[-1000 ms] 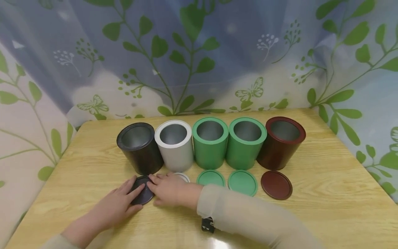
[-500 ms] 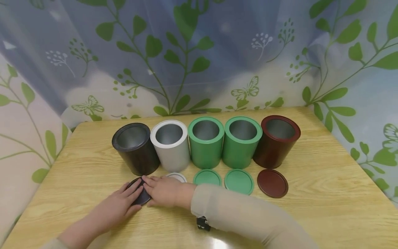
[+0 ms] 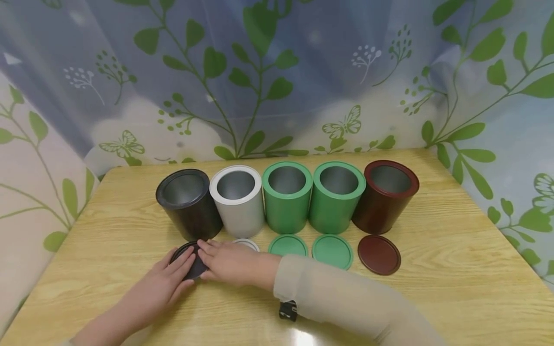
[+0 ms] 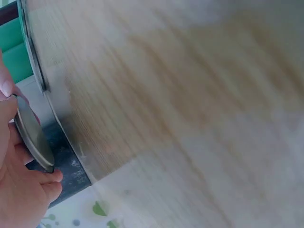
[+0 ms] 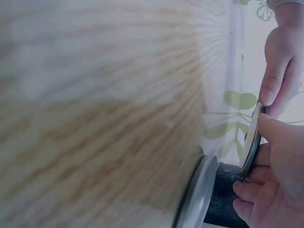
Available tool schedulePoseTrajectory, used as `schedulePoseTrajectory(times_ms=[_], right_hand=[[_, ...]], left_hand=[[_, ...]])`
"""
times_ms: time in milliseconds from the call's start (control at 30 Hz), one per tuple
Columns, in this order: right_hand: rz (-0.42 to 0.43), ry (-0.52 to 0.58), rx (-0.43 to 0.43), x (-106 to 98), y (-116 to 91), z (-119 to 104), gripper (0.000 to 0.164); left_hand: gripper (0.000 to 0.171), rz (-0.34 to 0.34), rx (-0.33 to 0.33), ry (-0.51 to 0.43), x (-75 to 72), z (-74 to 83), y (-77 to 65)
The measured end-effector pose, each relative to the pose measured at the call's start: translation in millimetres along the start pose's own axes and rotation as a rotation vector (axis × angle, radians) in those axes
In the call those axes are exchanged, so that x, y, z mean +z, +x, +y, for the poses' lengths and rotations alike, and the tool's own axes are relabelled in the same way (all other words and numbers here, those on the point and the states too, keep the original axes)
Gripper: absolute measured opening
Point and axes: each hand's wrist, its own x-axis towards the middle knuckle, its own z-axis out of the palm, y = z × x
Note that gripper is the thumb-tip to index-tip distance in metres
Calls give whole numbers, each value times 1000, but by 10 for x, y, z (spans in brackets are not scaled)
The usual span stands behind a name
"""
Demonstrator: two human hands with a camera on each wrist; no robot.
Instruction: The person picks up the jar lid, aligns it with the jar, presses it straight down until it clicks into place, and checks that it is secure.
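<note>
A black lid point(image 3: 198, 270) is held between both hands, in front of the black can point(image 3: 195, 211). My left hand point(image 3: 157, 283) grips its left side, its fingers lying over the edge. From the right, my right hand point(image 3: 233, 262) holds the opposite side and partly covers the white lid point(image 3: 248, 243). In the left wrist view the lid point(image 4: 36, 137) is seen nearly edge-on, raised off the tabletop. The right wrist view also shows the lid point(image 5: 251, 145) apart from the table, with the right thumb and fingers around its rim. Part of the lid is hidden under the fingers.
A white can point(image 3: 242, 214), two green cans point(image 3: 288, 211) and a dark red can point(image 3: 383, 209) stand uncovered to the right of the black one. Green lids point(image 3: 332, 252) and a dark red lid point(image 3: 379, 254) lie before them on the wooden table point(image 3: 454, 269). A leafy curtain point(image 3: 277, 96) hangs behind.
The view has shifted slightly. The black lid and both hands have moved a little toward the black can; the other cans and lids stay in place.
</note>
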Motion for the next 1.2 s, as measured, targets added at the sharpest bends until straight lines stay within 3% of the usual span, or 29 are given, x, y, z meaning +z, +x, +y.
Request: schedulePoseTrajectory(times_ms=[467, 800, 1000, 1200], right_hand=[[38, -119, 23, -253, -187, -44, 58], [88, -161, 32, -383, -251, -55, 58], [120, -195, 24, -477, -282, -35, 59], [156, -218, 19, -546, -337, -25, 60]], left_hand=[[50, 246, 144, 112, -181, 103, -9], [67, 300, 164, 136, -311, 151, 9], [64, 338, 178, 119, -390, 158, 39], [64, 326, 175, 118, -490, 190, 59]])
